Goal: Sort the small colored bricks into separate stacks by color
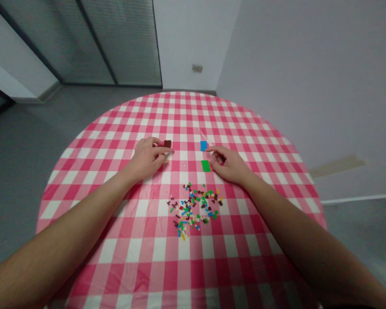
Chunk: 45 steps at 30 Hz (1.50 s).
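My left hand (pixel 149 158) rests on the tablecloth with its fingers apart, the index finger stretched along the near side of a brown square plate (pixel 167 143). A small pale piece (pixel 166 160) shows beside its thumb, partly covered. Across from it, my right hand (pixel 227 163) points its index finger at the lower right corner of a blue plate (pixel 203 146). Its thumb lies at the right edge of a green plate (pixel 206 166), while the other fingers curl inward. Neither hand visibly grips anything. Nearer to me lies a loose spread of tiny coloured building bricks (pixel 193 208).
A red-and-white checked tablecloth (pixel 135 240) covers the round table. One tiny white piece (pixel 184 165) lies between the hands. Beyond the table stand a white wall with a socket (pixel 197 68) and glass panels with blinds (pixel 131 43).
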### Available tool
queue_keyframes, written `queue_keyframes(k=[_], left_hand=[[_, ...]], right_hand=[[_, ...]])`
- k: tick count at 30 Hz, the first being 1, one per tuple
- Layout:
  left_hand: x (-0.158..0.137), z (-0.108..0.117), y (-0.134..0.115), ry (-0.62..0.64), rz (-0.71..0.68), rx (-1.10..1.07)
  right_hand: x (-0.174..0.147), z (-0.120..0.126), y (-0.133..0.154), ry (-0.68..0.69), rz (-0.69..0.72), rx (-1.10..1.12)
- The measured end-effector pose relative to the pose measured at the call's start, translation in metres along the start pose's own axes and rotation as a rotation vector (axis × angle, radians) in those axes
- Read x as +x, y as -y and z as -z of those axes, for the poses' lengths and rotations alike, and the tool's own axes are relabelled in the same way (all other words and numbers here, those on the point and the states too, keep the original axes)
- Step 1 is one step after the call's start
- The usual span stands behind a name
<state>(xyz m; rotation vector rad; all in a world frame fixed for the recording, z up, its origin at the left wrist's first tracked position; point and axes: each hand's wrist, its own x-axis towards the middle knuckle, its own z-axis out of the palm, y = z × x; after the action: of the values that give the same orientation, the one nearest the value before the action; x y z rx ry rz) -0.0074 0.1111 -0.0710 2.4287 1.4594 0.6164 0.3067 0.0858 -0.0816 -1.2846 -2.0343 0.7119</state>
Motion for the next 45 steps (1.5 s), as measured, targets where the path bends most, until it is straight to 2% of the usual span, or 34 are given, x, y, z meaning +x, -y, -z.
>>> queue_keyframes(k=[12,20,24,32,45], left_hand=[[-0.003,0.000,-0.003,0.043,-0.006,0.041],[-0.003,-0.001,-0.003,0.026,-0.002,0.021],[-0.004,-0.002,0.002,0.003,-0.018,0.013],[-0.005,-0.001,0.010,-0.133,0.021,-0.041],[-0.004,-0.003,0.012,-0.133,-0.009,-0.025]], right_hand=[[0.000,0.001,0.003,0.002,0.003,-0.015],[0.000,0.000,0.002,0.005,-0.001,-0.014],[0.000,0.000,0.002,-0.004,-0.001,-0.032],[0.000,0.000,-0.001,-0.007,0.032,-0.012],[0.000,0.000,-0.003,-0.012,0.042,-0.018]])
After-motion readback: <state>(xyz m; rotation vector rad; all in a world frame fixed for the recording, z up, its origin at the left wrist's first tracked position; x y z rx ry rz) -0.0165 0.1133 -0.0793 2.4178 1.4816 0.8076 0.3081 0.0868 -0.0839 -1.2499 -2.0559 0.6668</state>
